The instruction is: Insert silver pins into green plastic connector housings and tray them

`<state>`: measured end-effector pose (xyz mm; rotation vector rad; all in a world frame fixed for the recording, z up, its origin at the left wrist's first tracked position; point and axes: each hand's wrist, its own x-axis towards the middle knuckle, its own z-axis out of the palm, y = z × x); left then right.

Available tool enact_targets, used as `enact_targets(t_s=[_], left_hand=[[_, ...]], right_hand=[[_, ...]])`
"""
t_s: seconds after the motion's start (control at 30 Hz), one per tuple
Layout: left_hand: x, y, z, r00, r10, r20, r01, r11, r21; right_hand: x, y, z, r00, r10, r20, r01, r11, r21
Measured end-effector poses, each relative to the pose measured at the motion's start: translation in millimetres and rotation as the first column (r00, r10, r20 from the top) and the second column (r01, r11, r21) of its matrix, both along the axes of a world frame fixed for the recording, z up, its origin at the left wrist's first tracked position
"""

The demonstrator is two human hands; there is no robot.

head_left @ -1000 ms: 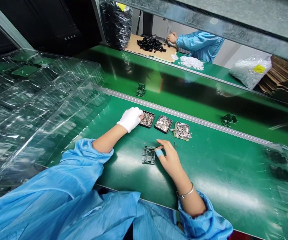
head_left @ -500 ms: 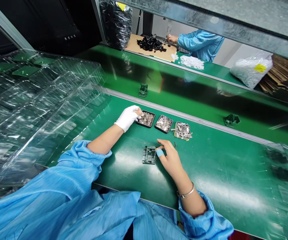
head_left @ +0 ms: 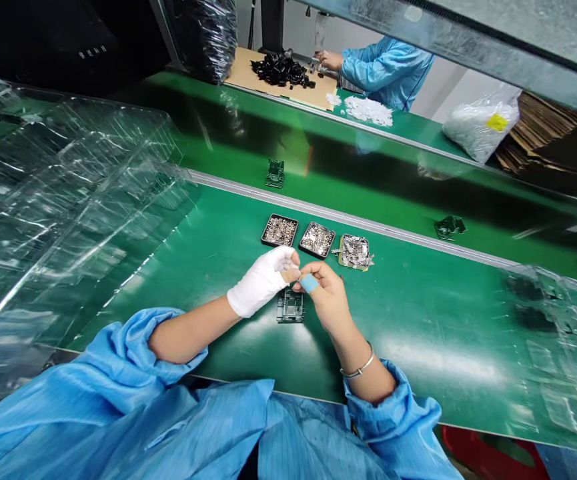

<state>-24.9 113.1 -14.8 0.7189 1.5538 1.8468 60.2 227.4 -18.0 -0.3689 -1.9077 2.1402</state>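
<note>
My left hand, in a white glove with bare fingertips, is pinched closed above the green workbench. My right hand, with blue tape on its thumb, is also pinched closed, its fingertips meeting the left ones. Whatever small piece they hold is too small to make out. Just below the fingers a green circuit board lies on the bench, its upper edge partly covered. Behind the hands are a black tray of small metal parts, a second such tray and a tray of flat silvery pieces.
Clear plastic blister trays are stacked at left; another clear tray lies at right. Beyond the metal rail, a circuit board and another board rest on a green strip. A co-worker's blue sleeve shows behind.
My left hand has left the metal-parts tray and come right and nearer, meeting my right hand over the circuit board. My right fingers have closed. The camera view has shifted slightly.
</note>
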Motion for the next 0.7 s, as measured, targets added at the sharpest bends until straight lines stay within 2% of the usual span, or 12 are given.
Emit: enact_targets(t_s=[0.07, 0.13, 0.23, 0.3, 0.43, 0.53, 0.63, 0.7], left_hand=[[1.0, -0.4, 0.5, 0.999, -0.043, -0.009, 0.043, 0.999, -0.004], [1.2, -2.6, 2.8, 0.984, -0.056, -0.170, 0.046, 0.997, -0.062], [0.8, -6.6, 6.1, 0.886, -0.038, -0.463, -0.009, 0.995, -0.100], [0.3, -8.2, 6.5, 0.836, -0.024, -0.548, -0.016, 0.997, -0.069], [0.2, -9.4, 5.3, 0.764, -0.013, -0.645, -0.008, 1.000, -0.030], [1.4, -10.6, 5.0, 0.758, -0.029, -0.651, 0.013, 0.999, -0.030], [3.0, -12.7, 4.3, 0.777, -0.062, -0.626, 0.048, 0.998, -0.040], [3.5, -15.4, 3.3, 0.769, -0.087, -0.633, 0.075, 0.996, -0.046]], right_hand=[[4.5, -1.1, 1.4, 1.000, -0.007, -0.004, 0.006, 0.999, -0.036], [7.9, -1.6, 2.8, 0.998, -0.054, -0.026, 0.053, 0.998, -0.025], [9.8, -0.8, 2.7, 0.993, -0.105, -0.052, 0.106, 0.994, 0.007], [10.1, 0.6, 1.2, 0.997, -0.065, -0.032, 0.065, 0.998, -0.017], [12.1, 4.7, 0.1, 0.999, 0.016, 0.031, -0.011, 0.988, -0.156], [14.7, 8.4, 2.9, 0.992, 0.094, 0.085, -0.072, 0.969, -0.237], [17.1, 11.4, 6.4, 0.979, 0.175, 0.108, -0.147, 0.964, -0.223], [18.8, 13.3, 8.9, 0.969, 0.222, 0.105, -0.205, 0.967, -0.149]])
